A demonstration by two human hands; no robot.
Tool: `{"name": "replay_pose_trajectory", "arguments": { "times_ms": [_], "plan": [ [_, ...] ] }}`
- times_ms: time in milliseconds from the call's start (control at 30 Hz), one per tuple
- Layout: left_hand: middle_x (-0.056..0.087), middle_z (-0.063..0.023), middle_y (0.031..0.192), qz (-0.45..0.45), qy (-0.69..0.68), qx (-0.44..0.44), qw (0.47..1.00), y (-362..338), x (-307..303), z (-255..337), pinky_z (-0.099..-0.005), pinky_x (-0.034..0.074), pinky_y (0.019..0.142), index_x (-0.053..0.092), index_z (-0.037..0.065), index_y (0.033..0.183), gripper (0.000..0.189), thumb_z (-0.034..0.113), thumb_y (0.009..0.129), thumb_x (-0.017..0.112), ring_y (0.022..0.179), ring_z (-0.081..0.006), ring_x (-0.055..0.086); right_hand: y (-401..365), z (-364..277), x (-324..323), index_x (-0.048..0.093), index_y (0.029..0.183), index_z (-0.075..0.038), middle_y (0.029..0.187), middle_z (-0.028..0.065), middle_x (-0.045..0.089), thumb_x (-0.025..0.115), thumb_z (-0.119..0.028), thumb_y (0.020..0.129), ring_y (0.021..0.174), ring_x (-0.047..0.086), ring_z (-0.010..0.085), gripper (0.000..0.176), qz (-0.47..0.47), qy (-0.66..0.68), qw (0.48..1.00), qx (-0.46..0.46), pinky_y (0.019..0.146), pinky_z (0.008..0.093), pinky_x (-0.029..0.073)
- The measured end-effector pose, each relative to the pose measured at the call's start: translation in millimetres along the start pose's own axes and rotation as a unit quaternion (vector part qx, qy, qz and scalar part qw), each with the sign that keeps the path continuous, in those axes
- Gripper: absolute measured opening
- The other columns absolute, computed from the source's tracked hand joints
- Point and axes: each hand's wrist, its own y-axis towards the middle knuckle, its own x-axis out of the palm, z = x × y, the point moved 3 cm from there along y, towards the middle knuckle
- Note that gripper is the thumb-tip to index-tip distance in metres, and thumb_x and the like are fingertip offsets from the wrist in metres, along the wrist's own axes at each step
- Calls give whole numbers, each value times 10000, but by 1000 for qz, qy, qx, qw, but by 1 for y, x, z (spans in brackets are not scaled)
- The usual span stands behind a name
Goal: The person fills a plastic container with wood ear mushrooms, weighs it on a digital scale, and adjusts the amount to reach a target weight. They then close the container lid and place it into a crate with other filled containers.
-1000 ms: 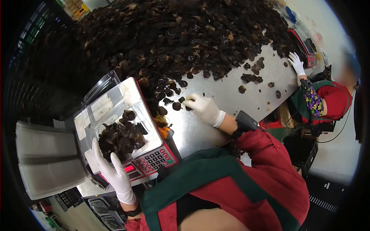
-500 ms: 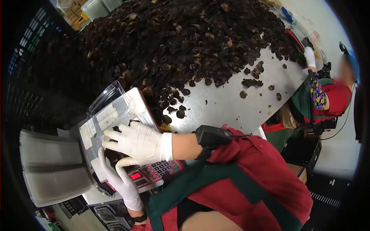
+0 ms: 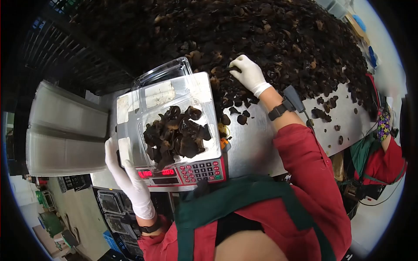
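Note:
A clear plastic clamshell box (image 3: 138, 130) with its lid (image 3: 162, 71) folded back lies on the scale (image 3: 214, 150), its base holding a heap of dark wood ear mushrooms (image 3: 176, 135). Red digits glow on the scale's display (image 3: 156, 172). My left hand (image 3: 130, 185), in a white glove, is at the scale's near left corner with thumb and fingers apart. My right hand (image 3: 249, 75), also gloved, reaches to the edge of the big wood ear mushroom pile (image 3: 283, 48). Its thumb and fingers close on a dark mushroom piece.
Stacked clear plastic boxes (image 3: 65, 130) stand left of the scale. A black crate wall (image 3: 65, 48) borders the pile's left side. Loose mushroom bits lie on the metal table (image 3: 257, 143). A co-worker's arm (image 3: 385, 139) is at the far right; packed boxes (image 3: 115, 211) sit below left.
My right hand has left the box and moved up and right to the pile. My left hand has drawn back to the scale's edge, uncovering the mushrooms. The view has shifted.

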Motion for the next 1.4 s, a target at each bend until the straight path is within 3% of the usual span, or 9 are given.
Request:
{"name": "replay_pose_trajectory", "arguments": {
  "times_ms": [100,167,300,567,767,833,967,1067,1400],
  "plan": [
    [388,-203,1525,28,-11,0,1000,-3,-12,-7,-429,263,1188,287,-23,1519,501,185,1070,366,1415,-310,383,8,3,-26,726,1018,-124,901,42,682,756,-210,826,844,679,228,212,47,40,998,12,741,364,527],
    [372,-209,1536,33,-37,-20,999,-5,-16,-14,-425,245,1194,285,-35,1515,504,162,1059,369,1429,-307,364,3,-9,-53,721,1065,-91,931,-4,703,756,-265,867,827,656,123,265,-49,366,871,323,679,293,484],
    [369,-196,1536,18,-36,-23,999,-5,-9,-21,-425,247,1194,278,-33,1518,509,192,1071,371,1430,-298,356,-18,-9,-64,678,1081,-38,963,15,691,710,-126,926,762,619,80,181,-46,667,668,328,645,229,516],
    [399,-185,1516,10,-71,-4,997,-4,-5,-13,-440,276,1174,300,-17,1514,524,254,1075,396,1402,-303,392,-32,-38,-67,624,1105,29,1035,175,666,659,-123,958,789,651,193,214,-126,824,483,268,689,288,592],
    [400,-186,1522,7,-22,-4,1000,-4,-14,-17,-414,265,1182,332,-24,1503,486,86,1032,377,1414,-294,382,-6,-149,-86,654,1140,6,976,64,702,676,-112,940,773,648,112,234,-195,766,588,171,731,261,567],
    [407,-187,1517,10,-30,-18,999,-5,-16,-18,-411,270,1178,337,-29,1499,486,93,1031,386,1407,-295,394,-5,-189,-88,652,1156,18,963,55,703,699,-127,920,772,645,106,280,-226,642,716,152,733,256,542],
    [439,-195,1477,9,-57,-2,998,-6,-16,-17,-409,301,1149,369,-31,1474,518,220,1031,467,1368,-304,426,-25,-239,-40,661,1126,-83,1061,81,642,717,-172,832,1025,592,226,312,-141,240,917,-287,843,338,519],
    [455,-196,1455,-7,-50,0,999,-7,-16,-17,-410,311,1138,369,-25,1475,532,213,1014,488,1352,-318,436,-42,-259,-36,596,1254,-111,1189,96,592,737,-243,785,1112,547,306,507,-171,27,943,-285,933,409,491],
    [496,-163,1417,-14,8,54,998,39,-38,-19,-385,372,1102,447,9,1435,490,99,973,582,1297,-283,494,-30,-208,-92,609,1271,-80,1255,136,623,660,-210,875,1072,634,272,419,-131,237,953,-137,843,351,545]
  ]
}}
